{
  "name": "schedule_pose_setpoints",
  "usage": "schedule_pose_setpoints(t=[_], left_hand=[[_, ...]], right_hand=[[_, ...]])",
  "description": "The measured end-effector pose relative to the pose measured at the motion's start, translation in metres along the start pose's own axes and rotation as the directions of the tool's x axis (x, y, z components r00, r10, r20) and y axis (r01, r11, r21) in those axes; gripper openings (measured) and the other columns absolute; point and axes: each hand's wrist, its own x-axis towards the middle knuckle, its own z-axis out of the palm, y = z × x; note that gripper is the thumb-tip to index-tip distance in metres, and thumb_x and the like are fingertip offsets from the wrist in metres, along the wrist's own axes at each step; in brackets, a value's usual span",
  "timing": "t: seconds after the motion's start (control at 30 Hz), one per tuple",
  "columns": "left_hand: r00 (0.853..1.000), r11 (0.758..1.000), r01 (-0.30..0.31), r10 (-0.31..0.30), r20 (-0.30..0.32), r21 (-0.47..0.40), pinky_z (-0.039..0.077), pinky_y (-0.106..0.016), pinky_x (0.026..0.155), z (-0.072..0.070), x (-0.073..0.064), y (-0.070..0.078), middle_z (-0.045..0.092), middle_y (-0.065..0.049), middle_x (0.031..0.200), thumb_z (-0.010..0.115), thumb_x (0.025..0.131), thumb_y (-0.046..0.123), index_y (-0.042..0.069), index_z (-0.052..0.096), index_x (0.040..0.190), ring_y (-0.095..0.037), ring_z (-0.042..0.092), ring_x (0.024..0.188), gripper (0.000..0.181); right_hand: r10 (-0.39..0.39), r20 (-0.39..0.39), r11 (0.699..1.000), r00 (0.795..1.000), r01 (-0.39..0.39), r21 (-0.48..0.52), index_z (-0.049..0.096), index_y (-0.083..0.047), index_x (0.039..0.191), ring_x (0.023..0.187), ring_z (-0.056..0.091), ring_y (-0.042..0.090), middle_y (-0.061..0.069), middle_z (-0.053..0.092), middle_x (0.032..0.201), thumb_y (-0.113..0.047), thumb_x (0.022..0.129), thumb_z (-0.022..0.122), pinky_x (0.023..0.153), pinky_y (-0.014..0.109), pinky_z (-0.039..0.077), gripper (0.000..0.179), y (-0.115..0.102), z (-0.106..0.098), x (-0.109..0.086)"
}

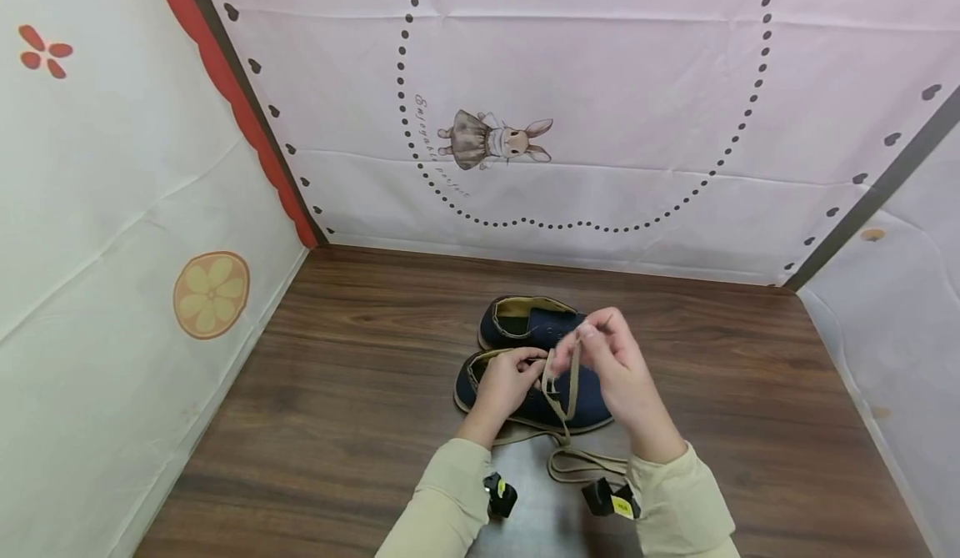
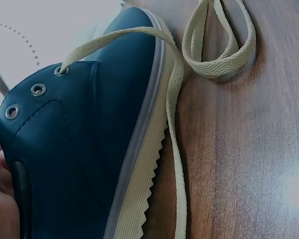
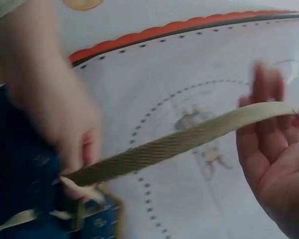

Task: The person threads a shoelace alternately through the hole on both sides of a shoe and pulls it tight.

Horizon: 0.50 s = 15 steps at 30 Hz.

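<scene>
A navy lace-up shoe [image 1: 592, 395] with a ridged beige sole rests on the floor, toe to the right. At its opening, my left hand [image 1: 504, 384] pinches the edge of the eyelet flap, fingers bent. My right hand [image 1: 622, 370], raised over the shoe, pinches a flat beige shoelace [image 1: 574, 383] between thumb and forefinger. In the right wrist view the lace [image 3: 164, 147] stretches from the shoe to that pinch. The left wrist view shows the lace passing through one metal eyelet [image 2: 61, 70], with two bare eyelets beside it.
Just behind lies a second navy shoe [image 1: 551, 324]. Loops of loose lace [image 1: 577, 462] lie on the wood-patterned floor [image 1: 360, 374] in front. Printed white cloth walls [image 1: 600, 108] stand at the back and both sides.
</scene>
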Motion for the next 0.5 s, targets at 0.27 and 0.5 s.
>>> schedule_pose_setpoints(t=[0.27, 0.5], left_hand=[[0.991, 0.991, -0.129, 0.13, -0.026, 0.022, 0.039, -0.023, 0.048, -0.016, -0.01, 0.004, 0.063, 0.008, 0.064, 0.056, 0.093, 0.017, 0.017, 0.067, 0.115, -0.003, 0.055, 0.055, 0.024], [0.965, 0.972, -0.197, 0.169, 0.202, 0.127, 0.045, -0.024, 0.065, -0.034, -0.017, 0.001, 0.063, 0.009, 0.082, 0.06, 0.091, 0.025, 0.016, 0.069, 0.101, -0.004, 0.055, 0.071, 0.017]], right_hand=[[0.341, -0.069, 0.921, 0.938, -0.348, -0.174, 0.049, 0.01, 0.105, 0.046, 0.043, 0.01, 0.009, 0.05, 0.07, -0.006, 0.097, 0.045, 0.046, 0.025, 0.041, 0.018, 0.028, -0.01, -0.018], [0.546, 0.015, 0.822, 0.838, -0.533, -0.2, 0.049, 0.01, 0.108, 0.057, 0.062, 0.019, 0.023, 0.064, 0.093, -0.01, 0.095, 0.051, 0.059, 0.034, 0.051, 0.023, 0.041, -0.02, -0.03]])
